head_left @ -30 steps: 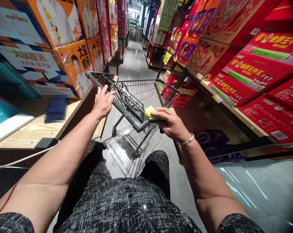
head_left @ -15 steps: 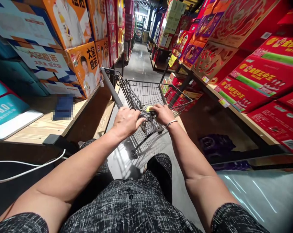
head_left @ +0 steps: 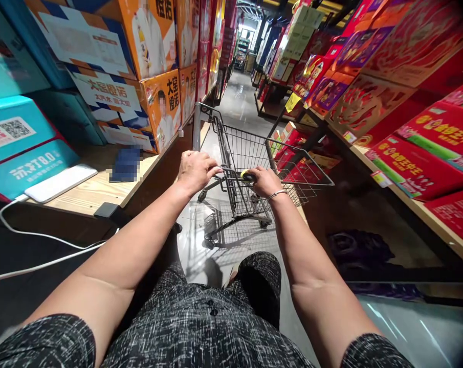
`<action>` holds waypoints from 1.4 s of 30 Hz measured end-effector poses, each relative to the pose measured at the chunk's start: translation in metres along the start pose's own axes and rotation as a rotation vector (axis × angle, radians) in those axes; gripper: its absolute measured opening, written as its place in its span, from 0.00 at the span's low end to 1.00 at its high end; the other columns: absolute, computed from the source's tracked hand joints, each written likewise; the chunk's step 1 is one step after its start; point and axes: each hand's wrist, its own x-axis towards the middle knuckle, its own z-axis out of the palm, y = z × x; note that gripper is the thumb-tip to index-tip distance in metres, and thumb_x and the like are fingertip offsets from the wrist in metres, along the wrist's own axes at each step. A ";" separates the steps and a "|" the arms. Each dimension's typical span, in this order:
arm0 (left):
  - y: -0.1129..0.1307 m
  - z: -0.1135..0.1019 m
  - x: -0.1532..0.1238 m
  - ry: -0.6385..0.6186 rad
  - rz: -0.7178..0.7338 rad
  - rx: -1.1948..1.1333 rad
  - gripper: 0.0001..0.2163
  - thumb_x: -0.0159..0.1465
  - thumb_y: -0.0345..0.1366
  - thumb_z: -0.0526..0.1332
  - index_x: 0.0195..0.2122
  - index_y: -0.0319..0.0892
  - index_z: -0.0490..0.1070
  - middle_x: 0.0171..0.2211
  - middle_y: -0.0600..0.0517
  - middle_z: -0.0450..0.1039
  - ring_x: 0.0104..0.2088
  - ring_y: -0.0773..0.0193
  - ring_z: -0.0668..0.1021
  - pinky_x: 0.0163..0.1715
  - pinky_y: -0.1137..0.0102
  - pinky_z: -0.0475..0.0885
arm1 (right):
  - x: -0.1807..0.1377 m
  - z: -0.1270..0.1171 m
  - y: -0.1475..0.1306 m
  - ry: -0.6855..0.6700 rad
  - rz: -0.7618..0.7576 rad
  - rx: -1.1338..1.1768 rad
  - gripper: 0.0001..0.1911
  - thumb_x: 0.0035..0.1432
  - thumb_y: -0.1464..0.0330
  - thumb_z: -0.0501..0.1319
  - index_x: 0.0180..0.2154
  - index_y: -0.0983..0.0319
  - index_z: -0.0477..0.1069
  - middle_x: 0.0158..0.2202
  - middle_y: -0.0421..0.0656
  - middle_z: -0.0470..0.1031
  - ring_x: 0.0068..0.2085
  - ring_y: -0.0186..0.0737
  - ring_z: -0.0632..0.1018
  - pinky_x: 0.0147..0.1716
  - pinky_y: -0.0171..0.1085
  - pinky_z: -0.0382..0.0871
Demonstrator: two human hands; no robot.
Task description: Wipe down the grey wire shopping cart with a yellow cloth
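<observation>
A small wire shopping cart (head_left: 254, 153) stands in the aisle just ahead of me, tipped so its grey handle bar (head_left: 196, 128) points up and away. My left hand (head_left: 196, 171) is closed over the cart's near edge by the handle. My right hand (head_left: 264, 181) is closed on the cart's near end, with a yellow cloth (head_left: 246, 175) pinched under the fingers; only a sliver of the cloth shows. The cart's basket holds nothing I can see.
Wooden shelf (head_left: 96, 186) on the left carries orange and blue boxes (head_left: 160, 110), a white device (head_left: 60, 182) with a cable. Red gift boxes (head_left: 415, 148) fill the right shelves. A dark bag (head_left: 356, 248) lies on the floor at right. The glossy aisle floor (head_left: 241, 99) runs ahead.
My left hand went from open beside the handle to gripping the cart. The cart swung round and moved further ahead, and both hands came closer together.
</observation>
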 end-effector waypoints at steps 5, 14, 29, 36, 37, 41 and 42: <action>-0.020 0.001 0.004 0.042 -0.074 -0.007 0.08 0.67 0.47 0.64 0.36 0.53 0.81 0.41 0.50 0.80 0.51 0.49 0.71 0.56 0.48 0.55 | 0.007 -0.001 -0.018 -0.006 0.013 0.016 0.24 0.59 0.74 0.58 0.55 0.50 0.74 0.50 0.42 0.76 0.43 0.45 0.74 0.40 0.39 0.65; -0.051 0.004 0.009 0.084 -0.169 -0.040 0.07 0.68 0.41 0.63 0.44 0.54 0.80 0.42 0.48 0.75 0.52 0.52 0.71 0.57 0.50 0.57 | 0.023 -0.003 -0.045 -0.012 -0.037 0.071 0.26 0.56 0.76 0.58 0.55 0.53 0.75 0.51 0.43 0.77 0.47 0.44 0.77 0.43 0.38 0.67; -0.045 0.021 0.016 0.108 -0.236 -0.091 0.12 0.62 0.46 0.66 0.42 0.45 0.75 0.56 0.41 0.72 0.68 0.39 0.59 0.67 0.35 0.37 | 0.035 0.000 -0.054 -0.110 -0.200 0.509 0.30 0.49 0.78 0.58 0.54 0.56 0.74 0.51 0.41 0.79 0.49 0.42 0.78 0.50 0.39 0.72; -0.065 0.034 0.028 0.151 -0.237 -0.109 0.08 0.57 0.35 0.65 0.38 0.43 0.72 0.55 0.39 0.70 0.70 0.36 0.54 0.68 0.34 0.36 | 0.086 0.005 -0.021 -0.256 -0.250 0.796 0.38 0.49 0.78 0.56 0.62 0.56 0.65 0.56 0.43 0.75 0.51 0.40 0.78 0.51 0.40 0.74; -0.068 0.036 0.029 0.154 -0.238 -0.107 0.09 0.57 0.35 0.64 0.39 0.43 0.71 0.57 0.40 0.69 0.71 0.36 0.53 0.68 0.34 0.37 | 0.098 0.005 -0.018 -0.149 -0.241 0.751 0.38 0.50 0.77 0.57 0.64 0.56 0.63 0.57 0.45 0.73 0.53 0.41 0.76 0.52 0.42 0.74; -0.080 0.041 0.033 0.154 -0.252 -0.104 0.14 0.56 0.33 0.64 0.44 0.44 0.70 0.64 0.43 0.62 0.73 0.38 0.47 0.69 0.36 0.40 | 0.136 0.007 -0.032 0.250 -0.274 0.459 0.35 0.58 0.71 0.60 0.67 0.55 0.59 0.62 0.49 0.63 0.62 0.50 0.67 0.58 0.50 0.67; -0.083 0.042 0.034 0.152 -0.254 -0.110 0.15 0.56 0.33 0.64 0.46 0.45 0.70 0.65 0.43 0.60 0.73 0.38 0.45 0.69 0.36 0.41 | 0.142 0.010 -0.039 0.287 -0.307 0.397 0.34 0.60 0.69 0.60 0.67 0.54 0.59 0.62 0.49 0.61 0.63 0.51 0.65 0.59 0.51 0.66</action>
